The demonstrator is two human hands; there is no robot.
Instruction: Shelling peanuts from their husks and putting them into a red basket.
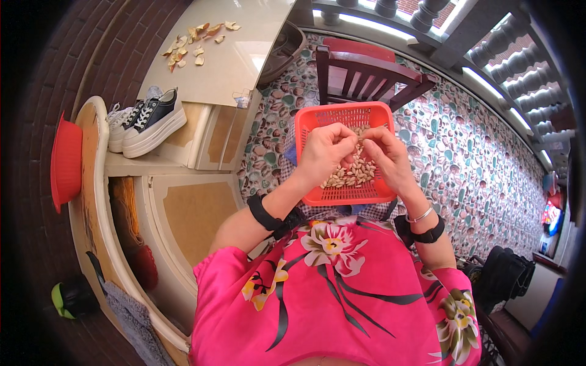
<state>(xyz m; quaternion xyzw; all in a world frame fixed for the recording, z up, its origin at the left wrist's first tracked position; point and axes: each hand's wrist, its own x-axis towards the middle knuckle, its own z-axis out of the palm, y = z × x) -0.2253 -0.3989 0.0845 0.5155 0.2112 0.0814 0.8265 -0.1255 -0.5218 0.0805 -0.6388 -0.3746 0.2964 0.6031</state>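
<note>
A red plastic basket (348, 200) with slotted walls rests on my lap, over a checked cloth (371, 212). Many small pale seeds (352, 176), perhaps pumpkin seeds, lie heaped on its floor. My left hand (327, 151) and my right hand (389, 155) are above the basket with their fingertips almost meeting. Between the thumbs and forefingers of both hands is something small, apparently one seed, mostly covered by the fingers. Black bands circle both forearms, and the right wrist also wears a silver bangle (420, 215).
A dark wooden chair (366, 75) stands beyond the basket on a pebble-patterned floor (462, 174). To the left, dried peel pieces (183, 48) lie on a cream cabinet top (247, 27), above platform sneakers (151, 126). A red bowl (66, 162) is farther left. Balusters (499, 59) line the right.
</note>
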